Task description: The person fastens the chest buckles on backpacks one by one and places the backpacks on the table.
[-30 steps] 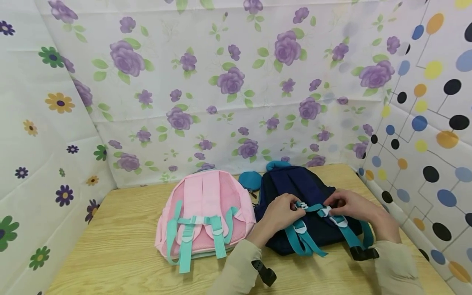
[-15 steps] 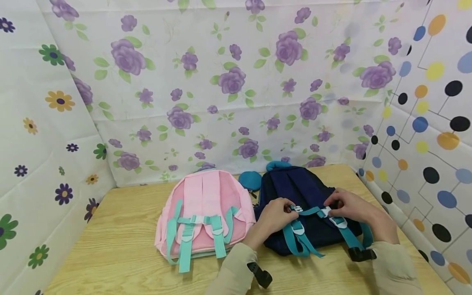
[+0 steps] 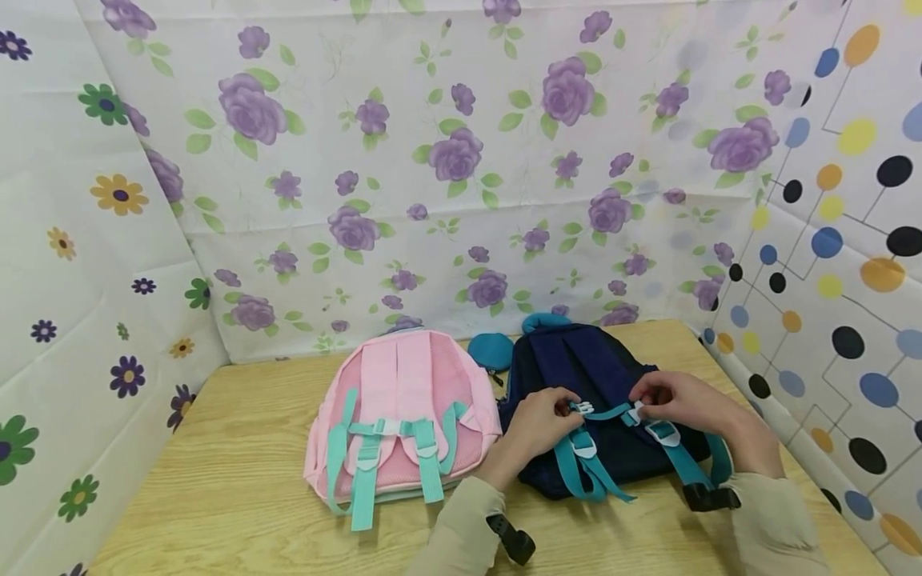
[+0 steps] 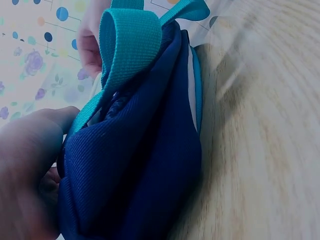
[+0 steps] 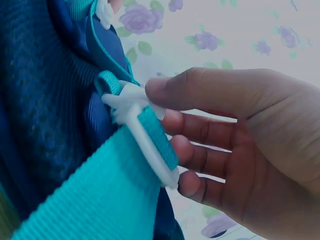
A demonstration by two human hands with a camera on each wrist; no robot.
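Observation:
A navy backpack (image 3: 619, 460) with teal straps lies back side up at the right of the table. My left hand (image 3: 536, 420) pinches the white pronged half of a strap buckle (image 3: 585, 408). The white receiving half (image 3: 635, 413) is between the thumb and fingers of my right hand (image 3: 684, 404). A teal strap runs between the two halves, which stand apart. Close up in the right wrist view, the right thumb presses on the white buckle piece (image 5: 135, 95) beside a strap adjuster (image 5: 150, 147). In the left wrist view the backpack's side hides the left fingertips.
Left of the navy one lies a pink backpack (image 3: 414, 372) with mint straps and its chest buckle joined. A round teal pouch (image 3: 491, 350) sits between the bags. The wooden table (image 3: 238, 448) is bounded by patterned cloth walls behind and on both sides.
Since a second ago my left hand has shifted slightly left and down with the pronged buckle half, widening the space between the halves. My right hand has barely moved.

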